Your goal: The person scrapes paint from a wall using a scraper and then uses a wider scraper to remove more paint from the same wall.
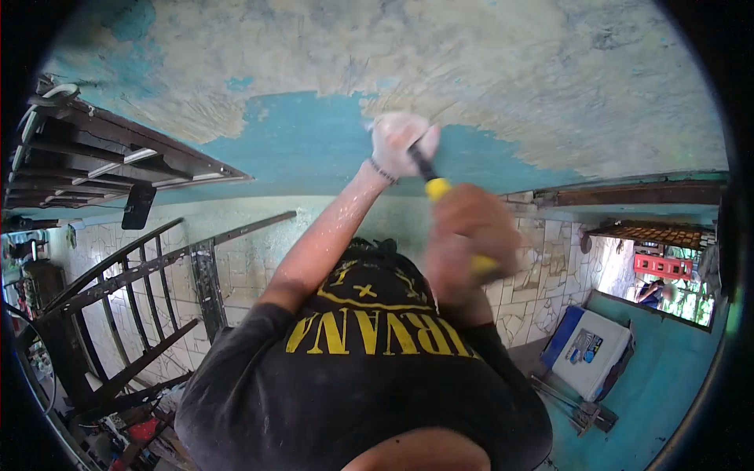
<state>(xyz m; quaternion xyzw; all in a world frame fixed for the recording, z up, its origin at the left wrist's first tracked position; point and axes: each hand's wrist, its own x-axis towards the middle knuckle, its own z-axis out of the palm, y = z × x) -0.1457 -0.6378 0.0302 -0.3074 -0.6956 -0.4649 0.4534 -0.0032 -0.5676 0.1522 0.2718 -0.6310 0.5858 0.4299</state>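
Note:
My left hand [399, 145], white with dust, presses the dark shaft of a scraper [434, 185] against a blue-painted surface [314, 145], at the edge of a patch scraped bare. A bracelet sits on that wrist. My right hand [465, 245] is blurred and closer to me, and it grips the tool's yellow handle. The blade tip is hidden under my left hand. Below both arms is my black shirt [361, 369] with yellow lettering.
Much of the surface [471, 63] is bare, pale and mottled. A dark metal stair railing [133, 298] stands at the left and a stone-tiled wall [542, 267] behind it. A white and blue box [593, 349] lies on the blue floor at the right. A doorway [667, 282] shows a person beyond.

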